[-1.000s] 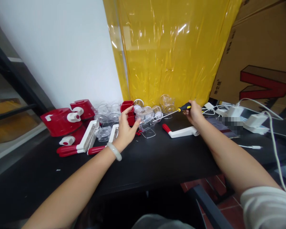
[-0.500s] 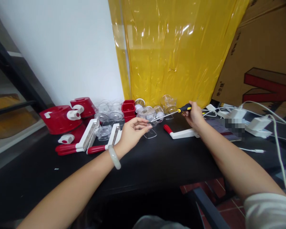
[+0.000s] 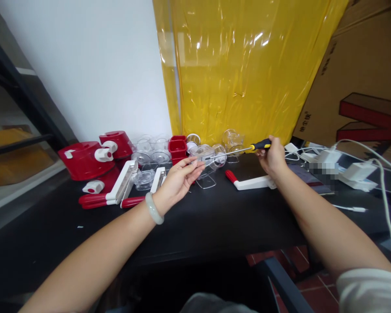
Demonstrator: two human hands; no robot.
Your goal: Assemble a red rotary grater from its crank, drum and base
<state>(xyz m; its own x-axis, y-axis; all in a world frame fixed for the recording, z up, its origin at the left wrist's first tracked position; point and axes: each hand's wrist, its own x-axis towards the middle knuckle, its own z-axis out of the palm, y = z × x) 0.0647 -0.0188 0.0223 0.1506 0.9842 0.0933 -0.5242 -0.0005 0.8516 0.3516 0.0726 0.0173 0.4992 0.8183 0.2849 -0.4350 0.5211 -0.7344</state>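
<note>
Screwdriver (image 3: 253,147): handle (image 3: 263,144) gripped in right hand (image 3: 273,154)
Shaft (image 3: 237,151): slants down leftward
Tip (image 3: 207,158): just beside left hand (image 3: 180,180), fingers curled, grasp unclear

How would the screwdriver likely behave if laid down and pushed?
The screwdriver is probably stiff, given its straight metal shaft. Its thicker handle probably makes it heavier at that end, so it may pivot there when nudged.

The screwdriver handle (image 3: 260,144) is black and yellow.
</note>
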